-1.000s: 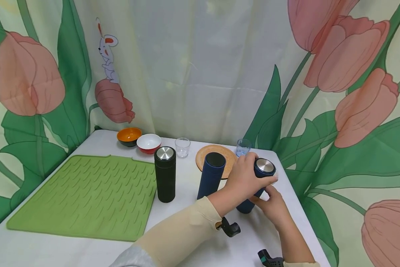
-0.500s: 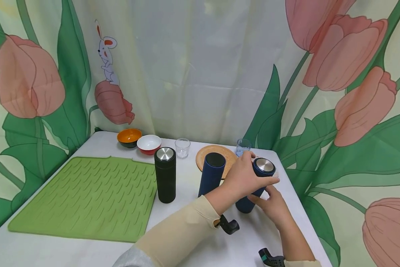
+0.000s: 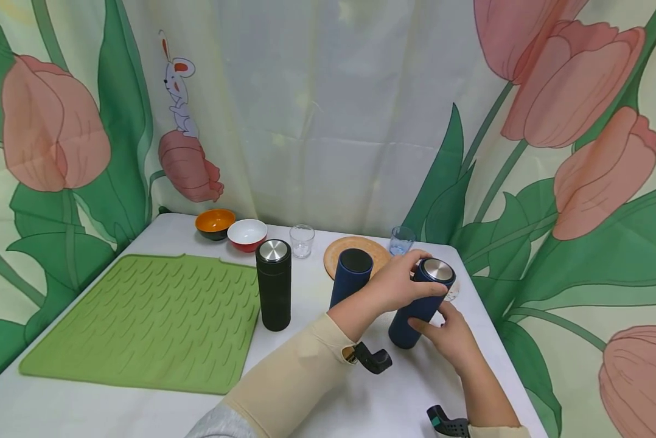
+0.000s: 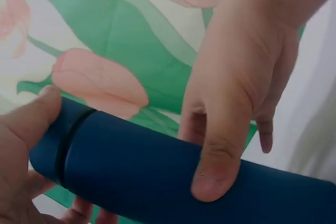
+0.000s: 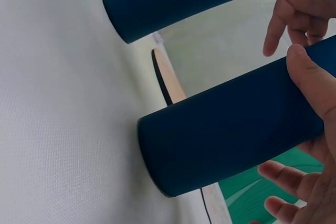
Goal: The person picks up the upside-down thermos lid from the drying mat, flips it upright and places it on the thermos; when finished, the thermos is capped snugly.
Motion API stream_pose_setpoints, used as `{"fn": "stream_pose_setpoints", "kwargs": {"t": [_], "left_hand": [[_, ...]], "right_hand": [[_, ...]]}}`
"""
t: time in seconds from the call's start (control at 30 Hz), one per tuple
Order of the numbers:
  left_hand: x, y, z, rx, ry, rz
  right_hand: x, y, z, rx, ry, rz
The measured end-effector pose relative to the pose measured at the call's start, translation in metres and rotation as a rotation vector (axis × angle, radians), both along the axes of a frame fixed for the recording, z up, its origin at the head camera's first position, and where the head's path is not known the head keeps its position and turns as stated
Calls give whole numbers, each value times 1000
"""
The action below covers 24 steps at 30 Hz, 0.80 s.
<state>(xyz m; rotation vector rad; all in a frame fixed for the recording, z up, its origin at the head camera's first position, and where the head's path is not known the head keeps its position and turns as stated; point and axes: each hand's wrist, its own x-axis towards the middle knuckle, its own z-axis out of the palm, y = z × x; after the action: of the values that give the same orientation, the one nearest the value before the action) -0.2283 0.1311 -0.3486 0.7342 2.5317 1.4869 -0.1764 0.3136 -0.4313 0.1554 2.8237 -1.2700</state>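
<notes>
In the head view a dark blue vacuum flask (image 3: 411, 322) with a steel-topped lid (image 3: 438, 270) stands near the table's right side. My left hand (image 3: 401, 283) grips it round the lid end, thumb across the front. My right hand (image 3: 451, 337) holds the body lower down, its thumb (image 4: 215, 174) pressed along the side in the left wrist view. The flask's base (image 5: 155, 158) is at the white tabletop in the right wrist view; I cannot tell if it touches. A second blue flask (image 3: 352, 277) stands left of it, partly hidden by my left arm.
A black flask (image 3: 274, 292) stands beside a green ribbed mat (image 3: 142, 322). Along the back are an orange bowl (image 3: 215, 222), a red-and-white bowl (image 3: 247, 233), a clear glass (image 3: 302, 242), a round wooden board (image 3: 336, 250) and a bluish glass (image 3: 401, 240).
My left thumb has drawn back to the left across the flask's top end, and the hand has turned a little. My right hand keeps its hold on the body.
</notes>
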Motion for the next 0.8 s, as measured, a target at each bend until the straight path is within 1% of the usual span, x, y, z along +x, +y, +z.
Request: {"fn": "stream_pose_setpoints", "kwargs": {"t": [0.03, 0.07, 0.13, 0.2, 0.27, 0.33, 0.37, 0.43, 0.53, 0.6, 0.67, 0.73, 0.8], "left_hand": [[0, 0, 1, 2, -3, -1], [2, 1, 1, -6, 6, 11], [6, 5, 1, -44, 56, 68], [12, 12, -2, -111, 142, 151], [16, 18, -5, -190, 245, 232], [18, 22, -7, -240, 318, 283], [18, 22, -8, -249, 338, 291], [15, 20, -9, -231, 343, 268], [8, 14, -8, -176, 283, 175], [5, 10, -6, -158, 237, 107], [3, 6, -4, -153, 202, 64], [4, 4, 0, -148, 175, 56], [7, 7, 2, -145, 157, 87]], "right_hand": [[0, 0, 1, -1, -4, 0], [0, 0, 1, -1, -10, 1], [0, 0, 2, 4, -16, 4], [1, 0, 2, 8, -10, 9], [2, 0, 2, 18, 9, 16], [2, -1, 2, 23, 30, 26], [2, -1, 2, 24, 38, 31], [2, -1, 1, 25, 38, 31], [2, 0, 2, 19, 28, 32], [1, 2, 3, 13, 29, 37], [0, 3, 4, 0, 34, 50], [-1, 4, 4, -6, 33, 62], [-1, 4, 4, -9, 20, 66]]}}
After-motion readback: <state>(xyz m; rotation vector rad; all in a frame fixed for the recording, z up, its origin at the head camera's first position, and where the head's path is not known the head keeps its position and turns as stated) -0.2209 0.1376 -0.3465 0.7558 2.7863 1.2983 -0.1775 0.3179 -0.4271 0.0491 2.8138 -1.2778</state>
